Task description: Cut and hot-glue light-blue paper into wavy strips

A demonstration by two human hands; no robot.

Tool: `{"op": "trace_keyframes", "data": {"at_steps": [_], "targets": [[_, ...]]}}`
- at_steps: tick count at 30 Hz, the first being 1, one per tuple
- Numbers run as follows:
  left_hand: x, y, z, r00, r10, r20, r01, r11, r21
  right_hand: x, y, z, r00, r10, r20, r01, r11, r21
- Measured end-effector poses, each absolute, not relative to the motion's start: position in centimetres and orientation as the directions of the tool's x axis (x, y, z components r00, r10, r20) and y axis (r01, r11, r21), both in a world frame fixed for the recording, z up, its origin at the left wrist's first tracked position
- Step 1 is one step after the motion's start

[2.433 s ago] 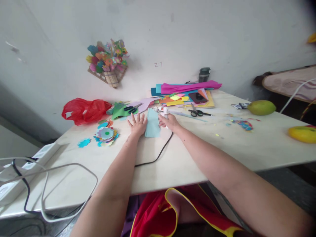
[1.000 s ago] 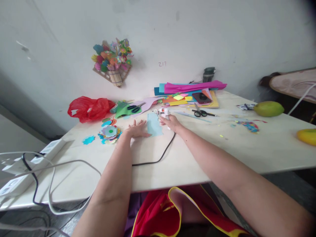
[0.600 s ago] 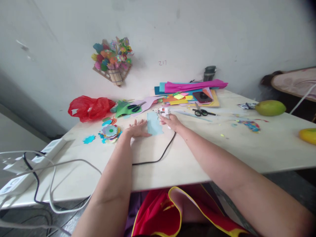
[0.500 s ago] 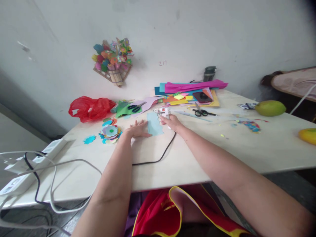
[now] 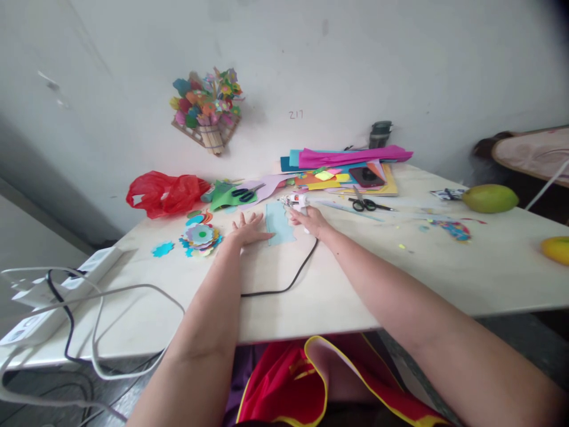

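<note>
A light blue paper sheet point(image 5: 280, 225) lies flat on the table, with an uneven right edge. My left hand point(image 5: 248, 230) rests beside it with fingers spread, the thumb reaching onto its left side. On the other side, my right hand point(image 5: 311, 220) is closed round a white hot glue gun point(image 5: 299, 201), whose nozzle points left over the sheet's upper part. A black cord point(image 5: 284, 289) runs from the glue gun towards my left forearm. Whether any glue is on the paper is too small to tell.
Left: paper flower cutouts point(image 5: 200, 235), a red plastic bag point(image 5: 166, 194) and a power strip point(image 5: 66, 296) with looping cables. Behind: black scissors point(image 5: 247, 193), coloured sheets point(image 5: 351, 157) and a phone point(image 5: 367, 176). Right: another pair of scissors point(image 5: 370, 204), a green mango point(image 5: 489, 198).
The view has shifted slightly. The spread left hand and the right hand with the glue gun stay almost in the same places about the blue paper.
</note>
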State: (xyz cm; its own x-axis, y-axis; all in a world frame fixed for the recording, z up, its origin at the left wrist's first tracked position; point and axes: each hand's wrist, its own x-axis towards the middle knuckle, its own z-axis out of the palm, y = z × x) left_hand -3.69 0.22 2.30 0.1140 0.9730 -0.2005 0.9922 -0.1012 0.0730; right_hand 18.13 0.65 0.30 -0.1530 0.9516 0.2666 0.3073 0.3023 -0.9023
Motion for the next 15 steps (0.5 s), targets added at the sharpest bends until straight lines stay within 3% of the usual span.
{"op": "trace_keyframes", "data": {"at_steps": [7, 12, 15], "targets": [[-3.7, -0.2, 2.7, 0.128, 0.973, -0.191, 0.981, -0.096, 0.166, 18.0, 1.1, -0.2, -0.147, 0.955, 0.256, 0.269, 0.288, -0.919], [-3.1, 0.0, 2.0, 0.067, 0.986, -0.149, 0.994, -0.053, 0.101, 18.0, 1.4, -0.4, -0.149, 0.954, 0.262, 0.268, 0.294, -0.917], [-3.2, 0.4, 1.5, 0.031, 0.997, -0.076, 0.990, -0.020, 0.140, 18.0, 1.0, 0.0, -0.149, 0.957, 0.250, 0.277, 0.283, -0.918]]}}
